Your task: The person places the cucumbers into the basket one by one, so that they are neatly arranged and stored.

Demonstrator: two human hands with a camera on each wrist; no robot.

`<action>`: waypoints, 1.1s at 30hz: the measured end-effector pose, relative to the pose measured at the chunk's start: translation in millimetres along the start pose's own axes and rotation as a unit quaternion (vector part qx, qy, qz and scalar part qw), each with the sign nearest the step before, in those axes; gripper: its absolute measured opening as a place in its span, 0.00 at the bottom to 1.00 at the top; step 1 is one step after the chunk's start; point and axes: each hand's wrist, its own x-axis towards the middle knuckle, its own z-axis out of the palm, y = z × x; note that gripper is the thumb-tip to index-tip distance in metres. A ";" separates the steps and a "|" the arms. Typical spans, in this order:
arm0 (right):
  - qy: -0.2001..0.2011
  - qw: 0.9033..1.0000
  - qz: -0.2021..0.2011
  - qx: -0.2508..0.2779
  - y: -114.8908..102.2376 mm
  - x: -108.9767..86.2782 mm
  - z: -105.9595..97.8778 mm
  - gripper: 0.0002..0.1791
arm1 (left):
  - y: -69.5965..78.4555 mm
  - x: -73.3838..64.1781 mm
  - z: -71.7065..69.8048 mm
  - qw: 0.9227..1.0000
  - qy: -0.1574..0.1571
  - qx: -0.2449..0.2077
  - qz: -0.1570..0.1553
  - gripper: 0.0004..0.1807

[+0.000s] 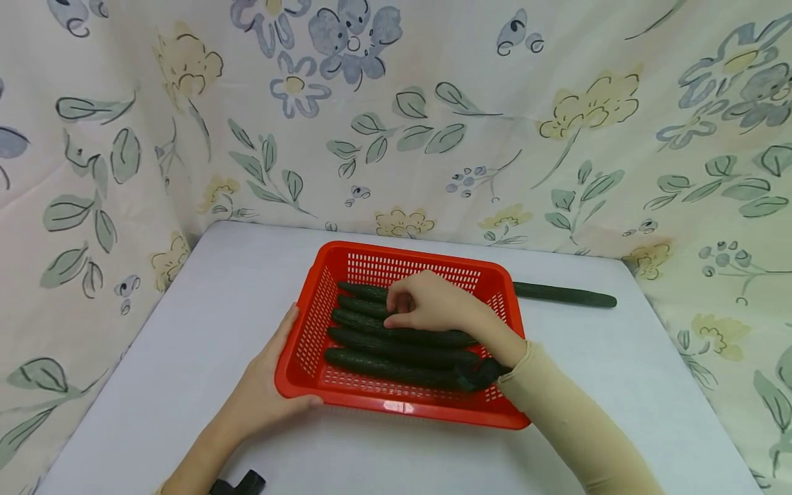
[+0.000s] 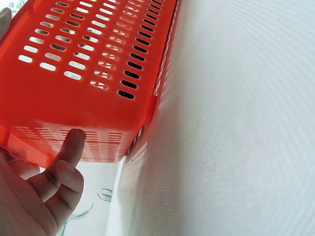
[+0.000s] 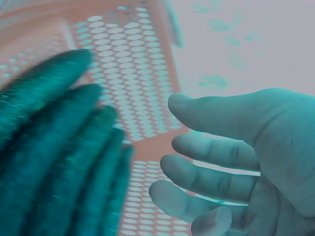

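Several dark green cucumbers (image 1: pixel 396 347) lie side by side in a red plastic basket (image 1: pixel 405 408) with slotted walls. At the basket's left front corner my left hand (image 1: pixel 262 395) grips the rim, thumb along the front edge and fingers against the outer left wall. The left wrist view shows those fingers (image 2: pixel 74 147) bent beside the red wall. Over the cucumbers hovers my right hand (image 1: pixel 430 302), with nothing in it. In the right wrist view its thumb (image 3: pixel 211 115) stands apart from the loosely bent fingers, beside the cucumber ends (image 3: pixel 74 69).
One more cucumber (image 1: pixel 564 294) lies on the white table (image 1: pixel 619 385), right of the basket and toward the back. A floral cloth (image 1: pixel 433 158) hangs behind the table and along its sides. A black device (image 1: pixel 244 485) sits by my left wrist.
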 end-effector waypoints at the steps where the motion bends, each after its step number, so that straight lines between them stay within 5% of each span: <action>1: 0.010 1.000 -0.001 0.012 1.2 -3.0 -4.6 0.08 | 0.1 0.0 0.1 1.000 0.000 -0.001 -0.001 0.76; 14: 0.169 0.983 0.056 0.054 40.6 -60.7 -45.8 0.12 | 2.9 0.1 0.4 1.000 0.001 -0.016 -0.004 0.75; 25: 0.294 0.938 0.163 0.083 99.8 -114.5 -43.9 0.17 | 1.9 0.1 2.4 1.000 0.004 -0.005 -0.003 0.76; 33: 0.331 0.917 0.200 0.101 144.5 -132.8 -32.1 0.19 | 2.4 1.6 0.3 1.000 0.000 -0.006 -0.003 0.76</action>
